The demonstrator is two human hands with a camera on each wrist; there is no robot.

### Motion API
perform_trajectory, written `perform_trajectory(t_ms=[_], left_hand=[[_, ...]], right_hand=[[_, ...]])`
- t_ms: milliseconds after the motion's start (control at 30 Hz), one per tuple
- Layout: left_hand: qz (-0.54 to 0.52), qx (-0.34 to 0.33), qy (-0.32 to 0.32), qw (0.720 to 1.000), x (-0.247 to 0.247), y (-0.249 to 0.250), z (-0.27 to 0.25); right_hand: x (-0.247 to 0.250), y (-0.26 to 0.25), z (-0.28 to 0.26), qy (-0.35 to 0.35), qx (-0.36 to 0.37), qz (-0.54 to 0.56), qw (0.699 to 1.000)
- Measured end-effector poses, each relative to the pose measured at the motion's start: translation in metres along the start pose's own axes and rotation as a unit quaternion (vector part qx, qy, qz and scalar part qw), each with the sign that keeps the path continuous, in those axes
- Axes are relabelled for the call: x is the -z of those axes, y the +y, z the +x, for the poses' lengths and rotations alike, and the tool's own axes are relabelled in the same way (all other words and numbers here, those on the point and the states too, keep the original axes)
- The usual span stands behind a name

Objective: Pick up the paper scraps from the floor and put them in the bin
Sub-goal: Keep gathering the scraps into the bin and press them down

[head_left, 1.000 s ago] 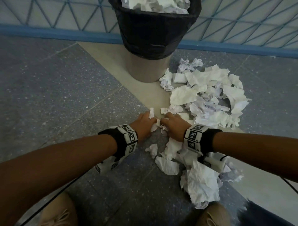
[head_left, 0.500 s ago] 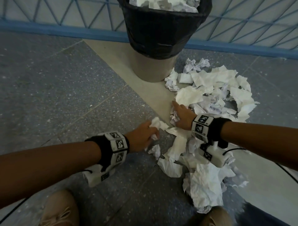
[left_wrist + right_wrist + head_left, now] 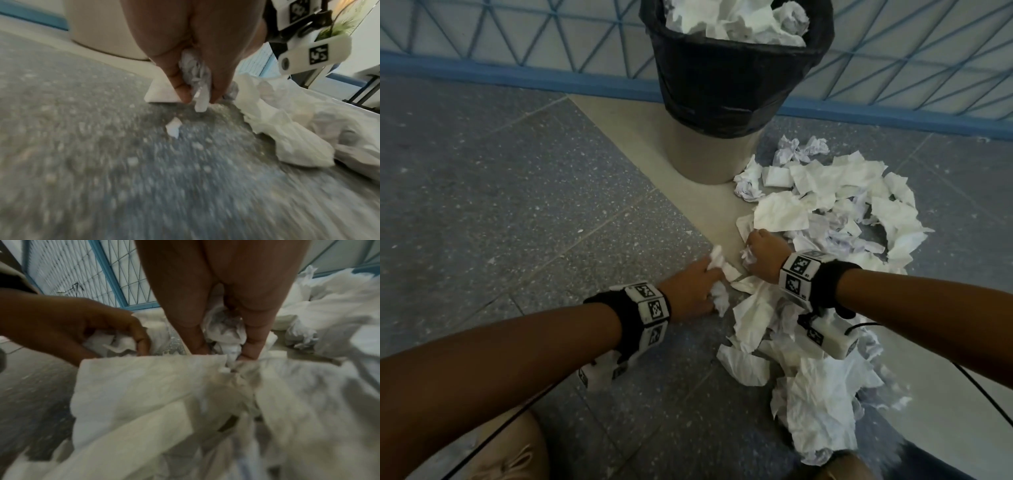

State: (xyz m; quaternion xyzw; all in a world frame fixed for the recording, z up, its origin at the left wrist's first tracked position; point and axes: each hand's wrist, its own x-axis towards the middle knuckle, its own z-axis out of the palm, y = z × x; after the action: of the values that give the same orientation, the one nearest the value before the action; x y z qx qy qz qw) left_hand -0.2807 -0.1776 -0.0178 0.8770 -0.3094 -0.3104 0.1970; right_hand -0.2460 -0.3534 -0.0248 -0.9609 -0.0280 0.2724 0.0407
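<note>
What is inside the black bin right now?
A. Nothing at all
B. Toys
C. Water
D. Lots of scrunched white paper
D: the head view shows the bin piled to its rim with crumpled white paper, while more paper scraps lie on the floor beside it.

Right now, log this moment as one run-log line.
left hand: grips crumpled scrap | right hand: grips paper wad | bin: holds paper | floor pile: remains
</note>
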Motion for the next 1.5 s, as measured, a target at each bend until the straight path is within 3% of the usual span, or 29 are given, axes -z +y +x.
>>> perform_trajectory(t_ms=[67,233,500,600,700,867,967,1033,1167,1300,1367,1433,1500], left_hand=[[0.018,-0.001,0.027,0.999,0.007,-0.003,0.011],[0.106,-0.011,-0.022,0.994,0.014,0.001,0.036],[0.184,0.003,-0.016,0.983,0.011,0.009,0.040],[0.169,0.033,-0.033,0.984,0.014,0.015,0.042],[0.081,0.070,-0.042,0.993,0.035,0.022,0.041],[0.005,0.008,0.079,0.997,0.120,0.046,0.022],[-0.002,-0.015,0.147,0.989,0.192,0.068,-0.006],[-0.016,-0.034,0.223,0.974,0.231,0.082,-0.023],[-0.051,-0.024,0.343,0.937,0.293,0.098,-0.026],[-0.028,0.016,0.433,0.901,0.321,0.088,0.014],[-0.013,0.064,0.437,0.897,0.320,0.076,0.039],[-0.026,0.115,0.400,0.909,0.312,0.066,0.057],[-0.021,0.157,0.348,0.924,0.303,0.059,0.068]], right_hand=[[0.000,0.003,-0.001,0.001,0.001,0.018,1.000],[-0.002,0.008,-0.009,0.013,-0.003,0.035,0.999],[0.017,0.003,-0.015,0.011,0.040,0.049,0.998],[0.050,-0.004,-0.020,-0.001,0.066,0.094,0.993],[0.100,-0.010,-0.030,0.020,0.112,0.123,0.986],[0.210,-0.010,-0.061,0.098,0.170,0.234,0.952],[0.266,-0.001,-0.081,0.099,0.212,0.399,0.887],[0.291,0.004,-0.086,0.090,0.239,0.467,0.847],[0.316,0.001,-0.060,0.170,0.204,0.507,0.820],[0.314,-0.010,-0.010,0.314,0.132,0.397,0.852],[0.306,-0.021,0.006,0.372,0.119,0.302,0.870],[0.292,-0.032,0.022,0.372,0.110,0.204,0.899],[0.277,-0.040,0.039,0.311,0.084,0.095,0.942]])
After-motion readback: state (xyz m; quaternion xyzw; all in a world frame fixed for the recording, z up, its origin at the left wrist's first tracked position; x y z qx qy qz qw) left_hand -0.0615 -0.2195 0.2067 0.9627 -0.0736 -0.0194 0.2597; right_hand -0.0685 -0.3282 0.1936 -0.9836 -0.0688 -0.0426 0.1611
